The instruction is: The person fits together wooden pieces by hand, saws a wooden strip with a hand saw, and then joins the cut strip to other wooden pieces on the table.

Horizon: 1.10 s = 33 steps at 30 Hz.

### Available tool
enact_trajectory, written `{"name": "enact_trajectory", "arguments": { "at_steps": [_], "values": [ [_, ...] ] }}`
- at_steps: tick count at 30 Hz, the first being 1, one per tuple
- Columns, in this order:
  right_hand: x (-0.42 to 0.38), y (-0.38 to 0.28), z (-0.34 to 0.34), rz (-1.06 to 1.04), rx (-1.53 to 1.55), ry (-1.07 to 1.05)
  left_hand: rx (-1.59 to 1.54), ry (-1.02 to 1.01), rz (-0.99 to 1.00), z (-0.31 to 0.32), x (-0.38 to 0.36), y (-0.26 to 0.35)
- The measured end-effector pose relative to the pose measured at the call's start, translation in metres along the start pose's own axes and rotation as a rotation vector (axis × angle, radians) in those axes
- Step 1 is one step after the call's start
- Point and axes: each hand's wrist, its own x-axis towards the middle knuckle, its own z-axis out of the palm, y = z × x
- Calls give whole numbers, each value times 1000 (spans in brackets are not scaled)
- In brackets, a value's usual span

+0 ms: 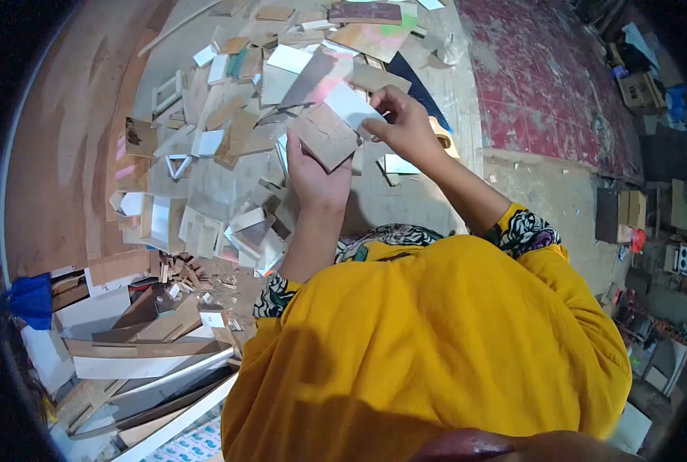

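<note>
My left hand (322, 182) supports a square brown wooden board piece (325, 138) from below, thumb along its left edge. Pencil-like dark lines run across the board's face. Between the thumb and fingers of my right hand (405, 127) is a white rectangular board piece (349, 106), which overlaps the brown piece's upper right edge in this view. Both pieces are held over a worktop (428, 204) strewn with wood offcuts. Below my right wrist lies a small white block (399, 164).
Many offcuts lie heaped beyond my hands, among them a pink-stained board (318, 77) and a small triangular frame (178, 167). Long boards (143, 350) are piled at lower left, near a blue cloth-like item (29, 302). A dusty red surface (543, 85) spreads at upper right.
</note>
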Motion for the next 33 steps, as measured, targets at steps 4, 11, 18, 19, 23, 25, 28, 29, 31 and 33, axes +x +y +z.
{"name": "enact_trajectory", "arguments": {
  "at_steps": [4, 11, 18, 19, 23, 25, 28, 29, 31, 33],
  "values": [
    [-1, -7, 2, -171, -164, 46, 68, -108, 84, 14, -1, -11],
    [2, -45, -27, 182, 141, -261, 159, -221, 111, 22, -5, 0],
    [2, -55, -28, 72, 107, -216, 219, -289, 152, 38, -12, 2],
    [1, -55, -29, 69, 109, -205, 224, -296, 157, 38, -12, 1],
    [-7, -61, -34, 37, -32, -192, 234, -313, 129, 44, -17, 1],
    [-11, -72, -38, 44, -76, -217, 209, -306, 102, 45, -19, 1],
    [-17, -83, -41, 94, -134, -238, 198, -339, 73, 44, -22, 1],
    [-18, -81, -42, 86, -129, -256, 214, -376, 66, 43, -24, 1],
    [-21, -74, -41, 85, -121, -271, 226, -424, 62, 41, -26, 2],
    [-23, -62, -38, 67, 67, -237, 235, -461, 53, 38, -27, 2]
  ]
}}
